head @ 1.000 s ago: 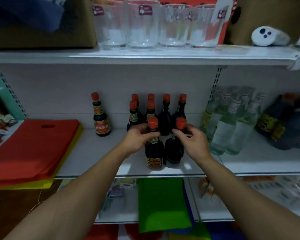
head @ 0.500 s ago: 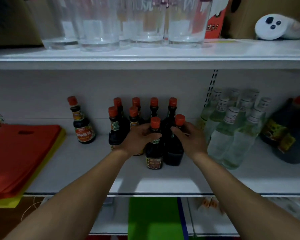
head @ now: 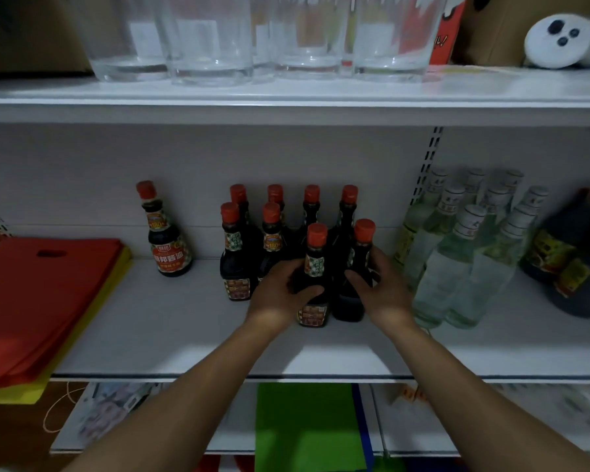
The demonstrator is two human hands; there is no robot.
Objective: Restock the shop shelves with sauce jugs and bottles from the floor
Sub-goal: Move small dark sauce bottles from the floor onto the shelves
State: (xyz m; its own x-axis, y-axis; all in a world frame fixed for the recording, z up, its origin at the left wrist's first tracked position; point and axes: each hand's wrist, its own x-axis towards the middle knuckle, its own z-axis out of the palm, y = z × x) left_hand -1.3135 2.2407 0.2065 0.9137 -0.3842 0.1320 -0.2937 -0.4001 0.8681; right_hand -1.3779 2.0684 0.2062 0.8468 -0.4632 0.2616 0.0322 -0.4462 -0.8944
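Note:
Several dark sauce bottles with orange caps stand grouped on the white middle shelf [head: 171, 335]. Two stand in front of the group. My left hand [head: 281, 289] grips the front left bottle [head: 315, 267] around its body. My right hand [head: 377, 287] grips the front right bottle [head: 360, 253] beside it. Both bottles stand upright on the shelf. One more sauce bottle [head: 167, 240] stands alone to the left, apart from the group.
Clear bottles [head: 464, 253] crowd the shelf just right of my right hand, with dark jugs [head: 569, 264] beyond them. Red and yellow bags [head: 38, 301] lie at the left. Glass tumblers [head: 212, 39] line the upper shelf. Green sheets [head: 307, 427] lie on the lower shelf.
My hands have slid down from the bottle necks to the bodies of the two front bottles, which moved back towards the group. The camera has come closer to the shelf.

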